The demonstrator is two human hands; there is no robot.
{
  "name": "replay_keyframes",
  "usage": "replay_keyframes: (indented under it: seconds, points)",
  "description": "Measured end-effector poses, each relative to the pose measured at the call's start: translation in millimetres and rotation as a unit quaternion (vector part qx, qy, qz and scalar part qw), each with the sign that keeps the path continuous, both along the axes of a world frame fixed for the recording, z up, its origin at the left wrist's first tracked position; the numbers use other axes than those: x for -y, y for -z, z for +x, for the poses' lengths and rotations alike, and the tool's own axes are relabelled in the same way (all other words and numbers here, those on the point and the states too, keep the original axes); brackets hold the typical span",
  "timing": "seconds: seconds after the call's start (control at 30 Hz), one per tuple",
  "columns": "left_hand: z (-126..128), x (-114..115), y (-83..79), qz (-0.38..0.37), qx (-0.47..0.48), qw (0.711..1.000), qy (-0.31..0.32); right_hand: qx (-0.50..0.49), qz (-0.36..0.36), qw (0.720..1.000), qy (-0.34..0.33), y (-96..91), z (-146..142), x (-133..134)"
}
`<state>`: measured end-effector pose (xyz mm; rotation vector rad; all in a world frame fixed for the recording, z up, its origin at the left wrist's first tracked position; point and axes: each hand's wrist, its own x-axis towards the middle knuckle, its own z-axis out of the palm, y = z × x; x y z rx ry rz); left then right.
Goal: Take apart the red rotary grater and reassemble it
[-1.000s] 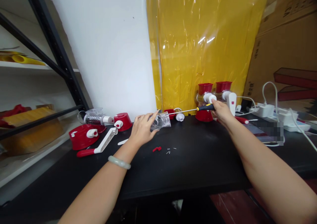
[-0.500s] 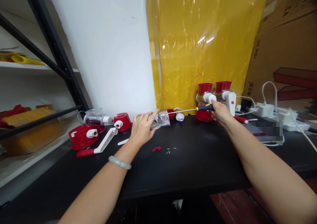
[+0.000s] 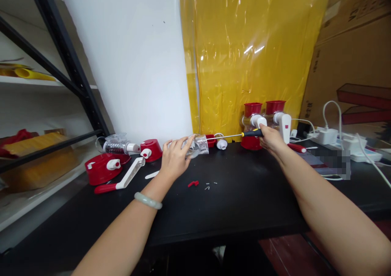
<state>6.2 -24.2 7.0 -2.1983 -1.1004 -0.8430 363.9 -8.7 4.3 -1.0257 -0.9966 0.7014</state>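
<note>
My left hand (image 3: 176, 156) is closed round a clear plastic grater housing (image 3: 202, 144), holding it on its side at the back of the table. A screwdriver (image 3: 252, 133) with a black and yellow handle is gripped in my right hand (image 3: 270, 137). Its long shaft points left, and the tip reaches the clear housing; exactly where it touches I cannot tell. In front of my left hand lie small red plastic pieces (image 3: 193, 183) and several little screws (image 3: 207, 187). A white and red crank handle (image 3: 122, 182) rests to the left.
Red grater bases (image 3: 102, 169) and a clear drum part (image 3: 117, 145) stand on the black table (image 3: 232, 202) at left. Two assembled rotary graters (image 3: 276, 109) stand at the back right. Beyond them are white chargers with cables (image 3: 328, 135) and a large carton (image 3: 351, 60).
The clear housing has turned slightly in my left hand. The screwdriver and my right hand have shifted a very little to the left.
</note>
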Motion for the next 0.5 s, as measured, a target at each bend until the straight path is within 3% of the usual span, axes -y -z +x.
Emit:
replay_keyframes:
  seconds: [0.33,0.5]
  points:
    - [-1.4,-0.2,-3.2,0.013,0.008,1.000,-0.010,-0.032,0.104,0.994,-0.023,-1.3,-9.7,-1.8]
    - [2.1,1.8,-3.0,0.006,0.009,1.000,-0.005,-0.075,0.148,0.985,0.039,5.0,-5.4,-13.8]
